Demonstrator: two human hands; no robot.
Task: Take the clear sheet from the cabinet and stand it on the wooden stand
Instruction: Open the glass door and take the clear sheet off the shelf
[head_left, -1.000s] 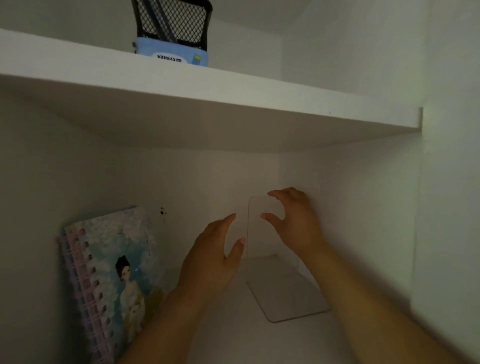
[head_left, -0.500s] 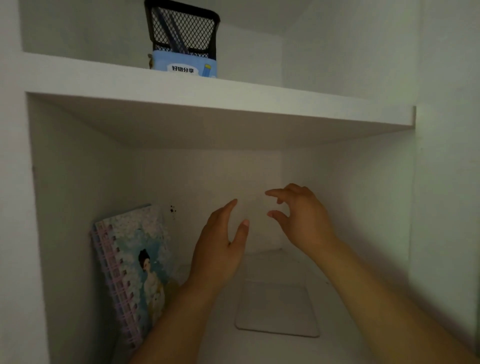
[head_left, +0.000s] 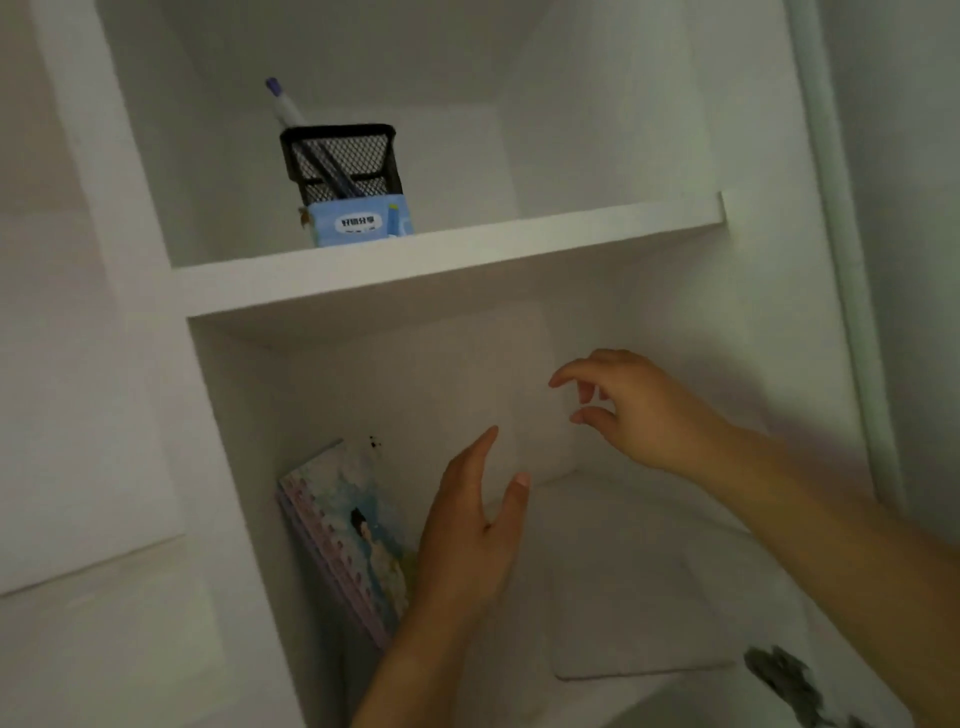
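The clear sheet (head_left: 483, 384) is a faint, nearly invisible pane with a rounded top corner, held upright in the lower cabinet compartment, off the shelf floor. My right hand (head_left: 639, 410) pinches its right edge between thumb and forefinger. My left hand (head_left: 467, 540) holds its lower edge between thumb and fingers. The sheet's outline is hard to make out. The wooden stand is not in view.
A flat rounded clear plate (head_left: 639, 623) lies on the lower shelf floor (head_left: 613, 509). A spiral notebook (head_left: 348, 530) leans at the left wall. On the upper shelf (head_left: 467, 265) stand a black mesh pen holder (head_left: 343, 161) and a blue box (head_left: 358, 223).
The sheet has come up from the back of the shelf and is held higher between both hands. My view has pulled back and tilted up, showing the upper shelf.
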